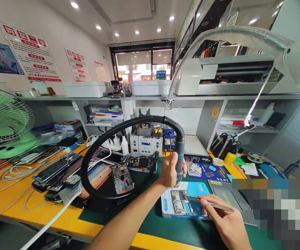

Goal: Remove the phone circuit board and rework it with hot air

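Observation:
My left hand [168, 169] is wrapped round the handle of a hot air gun [180, 156], held upright with its nozzle pointing down. A thick black hose [85, 163] loops from its top to the left. Below and slightly right of the nozzle lies a phone circuit board [177, 202] on a blue and white work pad [166, 211]. In my right hand [224, 217], tweezers [217, 204] are pinched between the fingers, their tips at the upper right part of the board. Whether the tips grip a part is too small to tell.
A green mat [150, 225] covers the yellow bench. Opened phones [122, 178] and a stack of phones [57, 168] lie left. Behind stands a white soldering station [147, 144]. A perforated grey plate [246, 211] is at right, a green fan [4, 118] far left.

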The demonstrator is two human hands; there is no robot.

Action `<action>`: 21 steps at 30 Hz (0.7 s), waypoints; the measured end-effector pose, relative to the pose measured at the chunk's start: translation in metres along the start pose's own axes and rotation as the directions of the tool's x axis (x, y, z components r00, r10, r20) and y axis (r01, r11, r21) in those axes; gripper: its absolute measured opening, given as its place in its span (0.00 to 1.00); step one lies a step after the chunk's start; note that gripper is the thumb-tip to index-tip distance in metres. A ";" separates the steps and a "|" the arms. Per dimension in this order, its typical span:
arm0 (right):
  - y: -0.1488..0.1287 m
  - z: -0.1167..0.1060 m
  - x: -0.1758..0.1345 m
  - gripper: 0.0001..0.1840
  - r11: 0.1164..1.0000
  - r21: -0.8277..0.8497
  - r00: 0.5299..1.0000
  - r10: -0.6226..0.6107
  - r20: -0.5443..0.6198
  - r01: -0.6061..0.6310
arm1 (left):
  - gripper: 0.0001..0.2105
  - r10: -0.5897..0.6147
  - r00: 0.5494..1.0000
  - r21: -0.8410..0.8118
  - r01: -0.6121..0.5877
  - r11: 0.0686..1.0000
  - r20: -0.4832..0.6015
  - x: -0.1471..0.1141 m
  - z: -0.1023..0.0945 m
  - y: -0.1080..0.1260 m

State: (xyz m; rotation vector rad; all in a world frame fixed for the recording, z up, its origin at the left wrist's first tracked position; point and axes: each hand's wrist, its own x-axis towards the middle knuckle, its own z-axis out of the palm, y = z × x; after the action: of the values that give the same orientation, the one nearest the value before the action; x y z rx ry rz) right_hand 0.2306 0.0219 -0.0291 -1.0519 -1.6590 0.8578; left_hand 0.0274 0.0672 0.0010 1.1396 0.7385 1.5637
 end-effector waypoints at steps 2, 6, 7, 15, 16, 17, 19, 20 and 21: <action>-0.001 -0.001 0.001 0.19 1.000 0.001 1.000 -0.002 0.006 0.002 | 0.17 -0.001 1.000 0.007 0.001 1.000 -0.005 0.000 0.000 -0.001; -0.003 -0.001 0.001 0.19 1.000 0.000 1.000 -0.003 0.009 0.003 | 0.18 -0.002 1.000 0.018 0.002 1.000 -0.024 0.000 0.004 0.003; -0.004 0.000 0.000 0.19 1.000 0.001 1.000 -0.001 0.009 0.001 | 0.18 -0.003 1.000 0.018 0.003 1.000 -0.029 0.000 0.005 0.005; -0.007 0.003 -0.002 0.19 0.999 0.032 0.999 0.029 0.014 -0.029 | 0.18 0.004 0.999 -0.046 -0.006 0.999 -0.044 -0.002 0.009 0.020; -0.007 0.003 -0.003 0.19 0.999 0.034 0.999 0.030 0.014 -0.031 | 0.19 0.013 0.999 -0.060 -0.016 0.998 -0.046 -0.002 0.009 0.022; -0.006 0.003 -0.003 0.19 0.999 0.036 0.999 0.031 0.015 -0.032 | 0.20 0.025 0.998 -0.073 -0.029 0.997 -0.049 -0.002 0.009 0.024; -0.006 0.003 -0.003 0.18 0.999 0.040 0.999 0.032 0.020 -0.033 | 0.24 0.052 0.997 -0.096 -0.057 0.994 -0.059 -0.002 0.010 0.027; -0.006 0.003 -0.003 0.18 0.999 0.041 0.999 0.032 0.024 -0.033 | 0.26 0.063 0.996 -0.103 -0.070 0.992 -0.064 -0.002 0.010 0.028; -0.006 0.003 -0.003 0.18 0.999 0.041 0.999 0.032 0.029 -0.033 | 0.29 0.072 0.995 -0.108 -0.079 0.991 -0.068 -0.002 0.012 0.030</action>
State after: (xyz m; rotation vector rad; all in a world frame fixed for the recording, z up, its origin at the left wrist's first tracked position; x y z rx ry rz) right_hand 0.2265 0.0163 -0.0257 -1.0449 -1.6448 0.9288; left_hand 0.0271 0.0557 0.0307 1.0511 0.6491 1.6900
